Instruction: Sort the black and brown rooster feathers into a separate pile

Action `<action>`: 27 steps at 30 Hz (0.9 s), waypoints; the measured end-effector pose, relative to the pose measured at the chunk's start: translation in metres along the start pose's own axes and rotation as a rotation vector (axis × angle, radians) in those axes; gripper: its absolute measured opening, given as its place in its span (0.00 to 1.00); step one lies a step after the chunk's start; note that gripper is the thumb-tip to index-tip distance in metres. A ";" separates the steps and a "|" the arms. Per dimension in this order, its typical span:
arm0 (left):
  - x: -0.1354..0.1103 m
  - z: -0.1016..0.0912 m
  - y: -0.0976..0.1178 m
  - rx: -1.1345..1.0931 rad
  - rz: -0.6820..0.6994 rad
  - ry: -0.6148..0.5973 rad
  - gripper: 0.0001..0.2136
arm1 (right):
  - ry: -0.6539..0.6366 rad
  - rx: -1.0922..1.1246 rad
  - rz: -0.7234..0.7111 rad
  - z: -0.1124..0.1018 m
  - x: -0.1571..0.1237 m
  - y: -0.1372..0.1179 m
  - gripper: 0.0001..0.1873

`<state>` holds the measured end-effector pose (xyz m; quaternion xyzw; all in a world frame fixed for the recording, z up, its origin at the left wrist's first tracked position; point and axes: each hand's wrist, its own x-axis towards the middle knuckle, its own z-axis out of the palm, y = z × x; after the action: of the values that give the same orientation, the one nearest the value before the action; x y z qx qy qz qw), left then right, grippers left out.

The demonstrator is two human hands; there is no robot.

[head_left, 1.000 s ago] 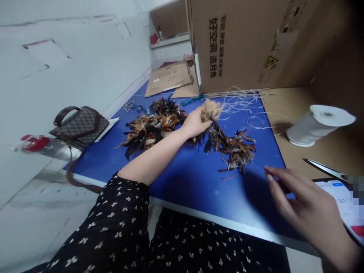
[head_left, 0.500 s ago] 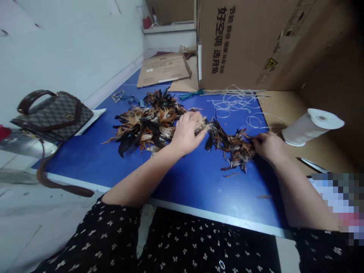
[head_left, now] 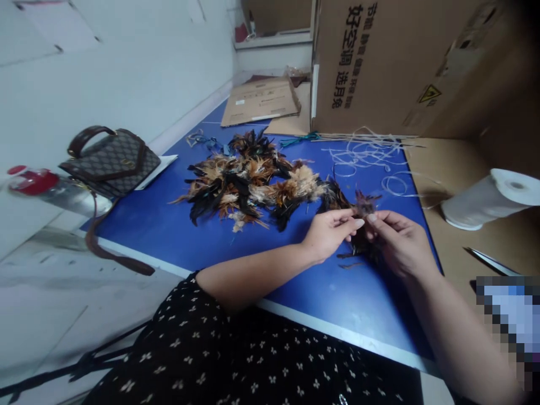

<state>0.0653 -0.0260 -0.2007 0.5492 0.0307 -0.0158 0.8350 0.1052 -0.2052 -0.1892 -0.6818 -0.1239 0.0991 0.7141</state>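
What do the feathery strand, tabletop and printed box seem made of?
Feathery strand: probably real feathers, soft, with wispy tan tufts and dark plumes; synthetic can't be ruled out. Tabletop: perhaps laminate or painted board, smooth blue with a light sheen. Printed box: likely cardboard, matt brown panel.

The left hand point(head_left: 331, 235) and right hand point(head_left: 403, 243) are held close together, their fingers point(head_left: 340, 216) pinched; both forearms point(head_left: 248, 278) are stretched.

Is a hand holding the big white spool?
No, the white spool stands on the brown cardboard, while the left hand and right hand are both at the dark feathers.
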 end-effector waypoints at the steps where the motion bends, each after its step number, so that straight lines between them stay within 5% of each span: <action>1: 0.000 -0.002 -0.003 -0.016 0.007 0.000 0.27 | -0.032 0.012 0.013 0.005 -0.001 -0.001 0.28; 5: -0.002 -0.014 -0.012 0.063 0.025 -0.023 0.21 | -0.122 0.022 0.056 0.016 -0.001 0.002 0.29; 16: -0.004 -0.023 -0.014 0.101 0.006 -0.048 0.21 | -0.114 0.104 0.138 0.016 -0.001 0.015 0.27; 27: -0.001 -0.027 -0.016 -0.004 0.022 -0.078 0.23 | -0.178 -0.174 -0.020 0.011 -0.005 0.014 0.27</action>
<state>0.0625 -0.0073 -0.2260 0.5468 -0.0080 -0.0282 0.8367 0.0972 -0.1960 -0.2032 -0.7286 -0.2020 0.1410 0.6392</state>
